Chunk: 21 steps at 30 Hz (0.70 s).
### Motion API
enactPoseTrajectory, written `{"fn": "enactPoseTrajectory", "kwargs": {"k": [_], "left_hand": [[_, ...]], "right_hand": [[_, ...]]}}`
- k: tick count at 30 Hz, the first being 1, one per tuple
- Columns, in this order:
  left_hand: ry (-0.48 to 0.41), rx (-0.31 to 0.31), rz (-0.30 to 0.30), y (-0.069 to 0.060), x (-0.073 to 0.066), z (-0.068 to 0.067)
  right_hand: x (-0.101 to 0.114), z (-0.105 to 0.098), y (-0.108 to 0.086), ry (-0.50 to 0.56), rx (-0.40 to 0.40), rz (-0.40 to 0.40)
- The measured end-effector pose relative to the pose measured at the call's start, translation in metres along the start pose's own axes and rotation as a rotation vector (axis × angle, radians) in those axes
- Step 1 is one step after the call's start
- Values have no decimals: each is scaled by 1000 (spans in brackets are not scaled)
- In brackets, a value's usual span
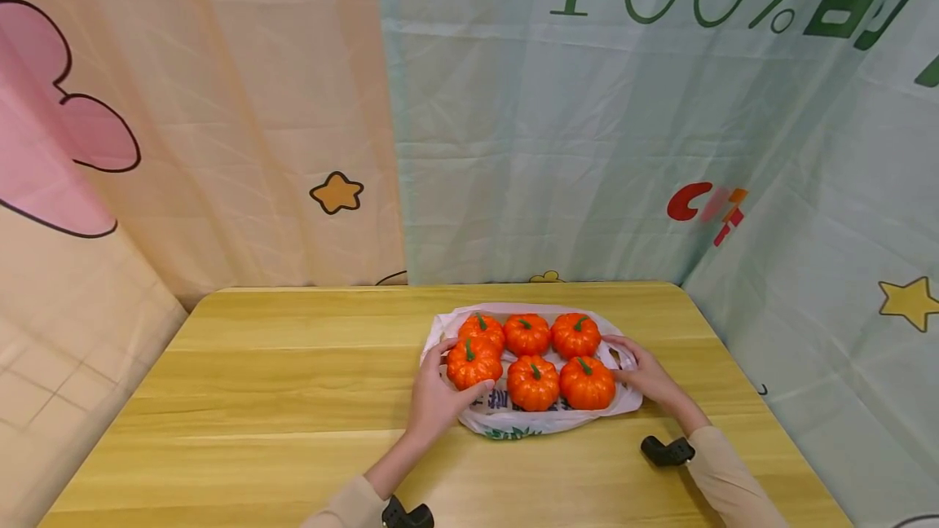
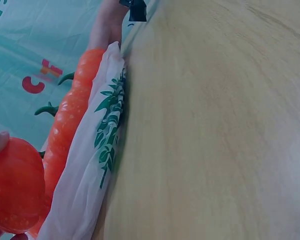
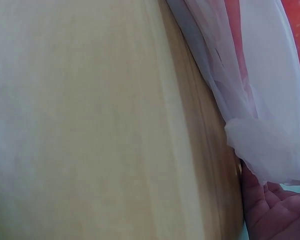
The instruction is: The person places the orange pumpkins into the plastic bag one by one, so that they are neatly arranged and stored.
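Observation:
My left hand (image 1: 434,395) grips a small orange pumpkin (image 1: 473,363) with a green stem, thumb on the near side and fingers on the far side. In the left wrist view that pumpkin (image 2: 16,185) sits between thumb and fingers, slightly apart from the row behind. Several similar pumpkins (image 1: 533,383) rest on a flattened white plastic bag (image 1: 546,424) with dark and green print. My right hand (image 1: 649,373) holds the bag's right end, close beside the right-hand pumpkins. In the right wrist view its fingers (image 3: 277,210) are curled beneath the bag's gathered edge, partly hidden.
The bag lies on a light wooden table (image 1: 293,381), right of its middle. Printed curtains (image 1: 543,145) hang behind the table and at the sides. Black wrist devices (image 1: 667,451) are worn on both forearms.

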<state>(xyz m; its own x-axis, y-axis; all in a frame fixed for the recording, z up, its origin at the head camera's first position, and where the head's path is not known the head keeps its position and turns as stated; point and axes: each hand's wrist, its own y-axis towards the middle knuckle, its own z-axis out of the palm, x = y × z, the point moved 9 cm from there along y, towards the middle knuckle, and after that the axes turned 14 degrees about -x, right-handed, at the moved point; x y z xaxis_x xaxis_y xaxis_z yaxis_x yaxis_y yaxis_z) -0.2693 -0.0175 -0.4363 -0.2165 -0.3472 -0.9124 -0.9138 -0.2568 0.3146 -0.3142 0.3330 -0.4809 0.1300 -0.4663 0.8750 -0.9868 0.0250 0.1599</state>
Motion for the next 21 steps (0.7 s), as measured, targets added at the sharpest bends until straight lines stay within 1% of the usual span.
{"fn": "enactPoseTrajectory", "kwargs": {"k": [4,8,13,14,21], "left_hand": [[55,-4,20,-3,1,4],[96,18,19,-7,4,8],[103,23,21,-10,7,10],[108,21,30,-10,7,10],[117,18,39,-10,8,11]], "right_hand": [[1,0,0,-2,2,-9],[1,0,0,0,3,-6],[1,-1,0,3,4,0],[1,0,0,5,5,2],[0,0,0,2,6,5]]}}
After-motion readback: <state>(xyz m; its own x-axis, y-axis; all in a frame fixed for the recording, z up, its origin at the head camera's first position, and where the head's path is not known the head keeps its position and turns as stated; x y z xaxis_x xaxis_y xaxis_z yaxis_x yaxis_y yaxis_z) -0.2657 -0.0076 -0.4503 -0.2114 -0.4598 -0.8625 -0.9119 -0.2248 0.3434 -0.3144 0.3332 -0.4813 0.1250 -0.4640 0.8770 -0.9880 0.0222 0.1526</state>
